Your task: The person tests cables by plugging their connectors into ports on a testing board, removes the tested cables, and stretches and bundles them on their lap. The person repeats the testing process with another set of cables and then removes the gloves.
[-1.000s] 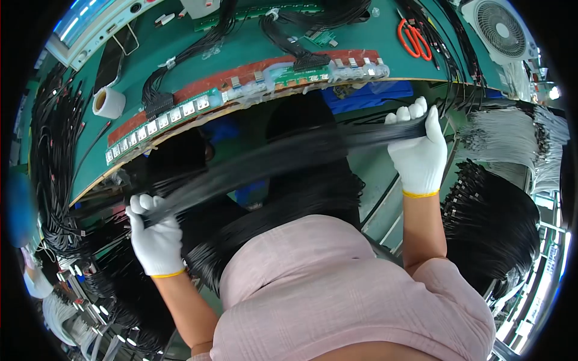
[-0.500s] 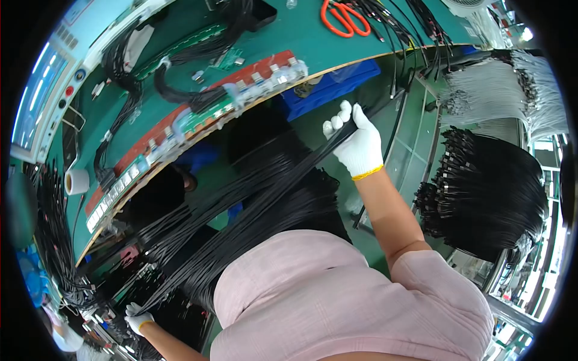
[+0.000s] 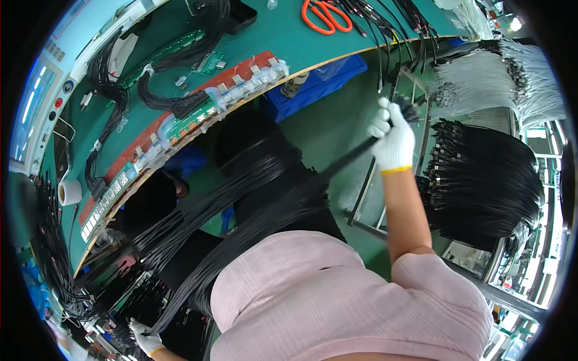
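Observation:
My right hand [image 3: 394,139], in a white glove with a yellow cuff edge, is closed around one end of a bundle of black cables [image 3: 348,159]. The cable tips stick out past the fist at the upper right. Down at the lower left, my gloved left hand [image 3: 146,339] is closed on the other end of the bundle, which stretches slantwise across my lap. More black cables [image 3: 253,173] lie over my legs beside it.
A green workbench [image 3: 265,43] carries a connector test board [image 3: 180,126], orange-handled scissors [image 3: 326,16] and a tape roll [image 3: 70,192]. Beneath it is a blue bin [image 3: 328,84]. Hanging black cables [image 3: 487,183] and white cables [image 3: 472,81] fill a rack on the right.
My right hand has moved right with its end of the bundle, turning into a tighter fist. My left hand has dropped slightly lower. The view has shifted a little.

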Motion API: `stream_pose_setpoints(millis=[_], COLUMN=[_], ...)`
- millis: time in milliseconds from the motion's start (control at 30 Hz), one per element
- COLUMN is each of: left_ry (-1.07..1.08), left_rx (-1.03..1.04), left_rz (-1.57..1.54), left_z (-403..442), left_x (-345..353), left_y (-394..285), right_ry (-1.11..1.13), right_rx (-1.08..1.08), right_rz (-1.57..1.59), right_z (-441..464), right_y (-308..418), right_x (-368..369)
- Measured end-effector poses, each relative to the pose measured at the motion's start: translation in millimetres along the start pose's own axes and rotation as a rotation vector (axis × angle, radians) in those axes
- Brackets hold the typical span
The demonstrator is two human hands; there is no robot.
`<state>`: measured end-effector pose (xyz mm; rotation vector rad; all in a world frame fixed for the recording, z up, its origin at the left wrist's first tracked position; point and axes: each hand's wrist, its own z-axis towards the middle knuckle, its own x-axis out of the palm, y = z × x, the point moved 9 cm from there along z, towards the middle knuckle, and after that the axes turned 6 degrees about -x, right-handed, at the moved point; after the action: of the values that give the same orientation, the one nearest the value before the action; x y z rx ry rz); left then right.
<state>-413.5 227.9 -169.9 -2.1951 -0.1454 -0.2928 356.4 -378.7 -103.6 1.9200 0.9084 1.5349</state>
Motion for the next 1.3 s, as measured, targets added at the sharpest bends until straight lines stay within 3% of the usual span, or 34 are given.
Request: stream_pose_setpoints(millis=[33,67,100,167,233,333,367,433,533,633,733,933,1233,1300], left_ry=[-0.242,-0.273,-0.137,-0.018,0.018,0.042,0.184,0.247,0.330,0.423,0.440,0.429,0.295,0.273], left_rx=[-0.159,-0.107,-0.157,0.053,0.128,0.165,0.144,0.074,0.010,-0.026,-0.036,-0.083,0.069,0.088], left_rz=[-0.118,0.117,0.241,0.742,0.847,0.735,0.671,0.463,0.232,0.166,0.170,0.106,0.294,0.302], left_z=[-52.1,-66.4,-74.5,-94.8,-135.2,-169.4,-175.3,-181.1,-176.0,-168.5,-164.3,-162.2,-165.6,-167.3], left_x=[66.3,102.9,139.1,226.5,325.1,416.0,440.8,472.2,491.3,498.3,500.7,503.1,504.4,505.9], left_y=[20.8,18.6,18.3,10.8,22.8,48.2,60.4,81.0,102.6,109.7,111.8,118.5,114.6,112.9], right_ry=[-0.073,-0.142,-0.118,0.031,0.162,0.331,0.399,0.501,0.489,0.452,0.402,0.466,0.484,0.474], right_rx=[-0.120,-0.243,-0.238,-0.170,-0.083,-0.007,0.085,0.215,0.360,0.283,0.267,0.297,0.300,0.310], right_rz=[-0.353,-0.706,-0.864,-0.844,-0.778,-0.510,-0.486,-0.504,-0.544,-0.666,-0.592,-0.501,-0.585,-0.463], right_z=[-12.3,-26.4,-38.1,-52.3,-67.5,-89.6,-98.1,-113.9,-129.5,-132.7,-129.5,-115.4,-110.5,-110.6], right_y=[21.8,43.7,47.2,28.7,-1.4,-54.9,-70.5,-93.5,-116.7,-121.6,-123.9,-126.7,-122.2,-126.0], right_x=[8.9,23.9,44.0,78.4,117.8,167.3,178.9,198.0,204.1,210.0,213.6,216.1,210.0,207.8])
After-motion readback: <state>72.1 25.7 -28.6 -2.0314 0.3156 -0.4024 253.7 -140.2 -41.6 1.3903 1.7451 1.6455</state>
